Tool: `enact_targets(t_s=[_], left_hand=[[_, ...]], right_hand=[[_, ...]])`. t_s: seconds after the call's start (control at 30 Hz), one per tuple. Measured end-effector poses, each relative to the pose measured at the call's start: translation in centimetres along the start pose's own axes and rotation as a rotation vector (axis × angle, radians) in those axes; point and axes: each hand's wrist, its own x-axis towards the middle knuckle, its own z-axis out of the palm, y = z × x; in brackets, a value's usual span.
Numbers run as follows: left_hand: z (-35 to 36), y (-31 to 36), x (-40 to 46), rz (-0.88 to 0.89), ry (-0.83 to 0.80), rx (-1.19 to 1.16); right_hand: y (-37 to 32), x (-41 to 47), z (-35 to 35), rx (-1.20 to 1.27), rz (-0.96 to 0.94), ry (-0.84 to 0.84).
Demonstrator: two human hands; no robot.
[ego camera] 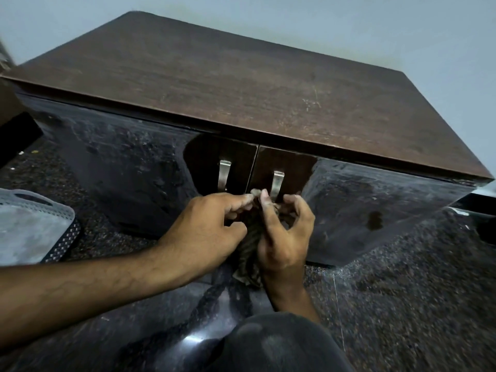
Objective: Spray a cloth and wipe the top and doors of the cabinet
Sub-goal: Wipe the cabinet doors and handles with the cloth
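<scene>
A low cabinet with a brown wood-grain top (241, 84) and two glossy dark doors, the left door (120, 167) and the right door (375, 200), fills the view. Each door has a metal handle (224, 174) near the centre gap. Both hands hold a dark, crumpled cloth (248, 253) in front of the doors, just below the handles. My left hand (209, 232) pinches the cloth's upper end. My right hand (284, 232) grips it from the right side. The cloth hangs down between the hands. No spray bottle is in view.
The floor (402, 291) is dark speckled stone. A grey perforated plastic basket (35, 226) lies at the left. A dark object (16, 138) sits at the far left beside the cabinet. My knee in dark fabric (276, 345) is at the bottom. A pale wall stands behind.
</scene>
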Motion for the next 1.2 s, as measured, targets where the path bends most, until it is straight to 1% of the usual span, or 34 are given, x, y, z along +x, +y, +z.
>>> enact_targets(t_s=[0.07,0.13,0.27,0.37,0.43,0.53,0.6,0.67,0.77,0.87,0.93,1.03,1.13,1.2], left_hand=[[-0.1,0.0,0.0,0.002,0.015,0.024],[-0.1,0.0,0.0,0.017,0.046,0.004],[0.0,0.2,0.2,0.066,0.056,-0.110],[0.2,0.6,0.5,0.140,0.047,-0.153],[0.3,0.7,0.6,0.159,0.014,-0.133],[0.1,0.6,0.9,0.137,-0.030,-0.078],[0.0,0.6,1.1,0.120,-0.050,0.002],[-0.2,0.8,1.2,0.122,-0.060,0.103],[-0.2,0.8,1.1,0.085,-0.110,0.163],[0.3,0.2,0.6,0.009,-0.209,0.189],[0.6,-0.1,0.3,-0.023,-0.239,0.195],[0.5,-0.3,0.4,-0.018,-0.189,0.175],[0.3,-0.5,0.6,-0.017,-0.116,0.133],[0.2,-0.8,0.6,-0.026,-0.074,0.107]], right_hand=[[0.8,-0.2,-0.6,0.041,-0.006,0.027],[1.1,0.0,-0.7,0.071,-0.043,0.089],[0.2,1.3,-0.6,0.169,-0.067,0.215],[0.7,2.9,-0.6,0.179,-0.036,0.299],[0.6,2.9,-0.3,0.148,-0.033,0.289],[-0.1,1.0,0.5,0.042,-0.023,0.189],[-0.1,0.4,0.7,0.028,-0.016,0.150],[0.2,0.4,0.7,0.046,-0.012,0.175],[1.0,-0.6,0.5,0.076,0.005,0.213],[1.5,-1.9,0.9,0.039,0.061,0.155],[1.7,-1.7,1.1,0.018,0.096,0.125],[1.3,-1.0,0.7,0.058,0.140,0.157],[1.1,-0.7,0.2,0.019,0.186,0.199],[1.1,-1.0,0.7,0.003,0.195,0.167]])
